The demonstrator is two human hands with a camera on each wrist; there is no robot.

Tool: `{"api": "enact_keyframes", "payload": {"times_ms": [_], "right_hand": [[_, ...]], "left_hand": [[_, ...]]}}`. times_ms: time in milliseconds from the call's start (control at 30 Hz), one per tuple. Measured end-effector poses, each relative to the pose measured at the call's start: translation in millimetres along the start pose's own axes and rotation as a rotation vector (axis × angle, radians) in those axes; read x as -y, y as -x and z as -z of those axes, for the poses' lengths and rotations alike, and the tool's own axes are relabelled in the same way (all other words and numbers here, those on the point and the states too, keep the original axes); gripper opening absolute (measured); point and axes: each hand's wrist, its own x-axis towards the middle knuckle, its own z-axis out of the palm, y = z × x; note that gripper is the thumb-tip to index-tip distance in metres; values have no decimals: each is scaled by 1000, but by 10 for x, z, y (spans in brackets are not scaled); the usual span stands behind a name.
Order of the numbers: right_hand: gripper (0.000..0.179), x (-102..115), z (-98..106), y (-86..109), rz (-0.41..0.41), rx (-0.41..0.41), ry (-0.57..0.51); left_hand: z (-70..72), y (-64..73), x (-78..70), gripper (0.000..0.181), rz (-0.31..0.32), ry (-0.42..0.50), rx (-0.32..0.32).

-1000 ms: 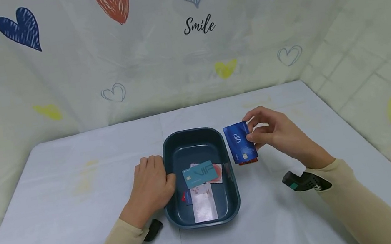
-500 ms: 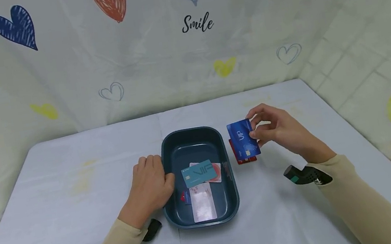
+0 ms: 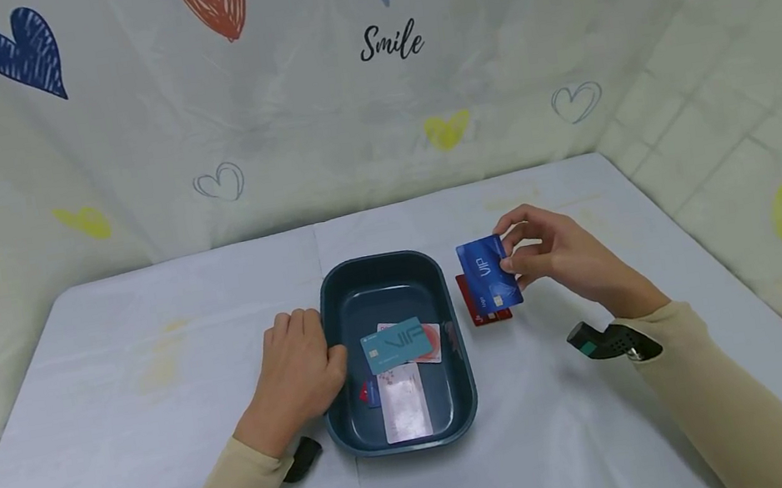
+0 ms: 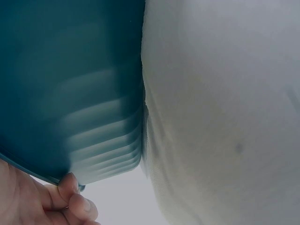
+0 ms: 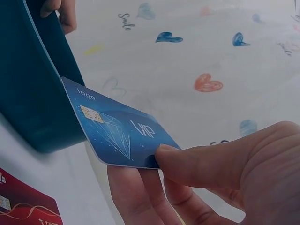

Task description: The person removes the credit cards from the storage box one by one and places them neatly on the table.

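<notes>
My right hand pinches a blue VIP card between thumb and fingers, just right of the tray. In the right wrist view the card's gold chip and "logo" print show, with my thumb over one edge. A red card lies on the table beneath it, partly covered in the head view. My left hand grips the left rim of a dark teal tray; the left wrist view shows fingertips curled at that rim. Inside the tray lie a teal card and a pale card.
Under the teal card, a pink-and-white card shows partly. A small blue and red piece peeks from beside the pale card. White cloth covers the table, and a heart-printed curtain hangs behind it.
My right hand has shifted the blue card slightly right and away from the red card, so more of the red card shows. My left hand keeps its hold on the tray rim.
</notes>
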Motion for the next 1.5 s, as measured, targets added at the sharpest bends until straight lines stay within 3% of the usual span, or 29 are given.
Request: {"api": "enact_keyframes", "payload": {"times_ms": [1500], "right_hand": [[38, -440, 198, -124, -144, 26, -29]], "left_hand": [[2, 4, -17, 17, -1, 19, -4]]}}
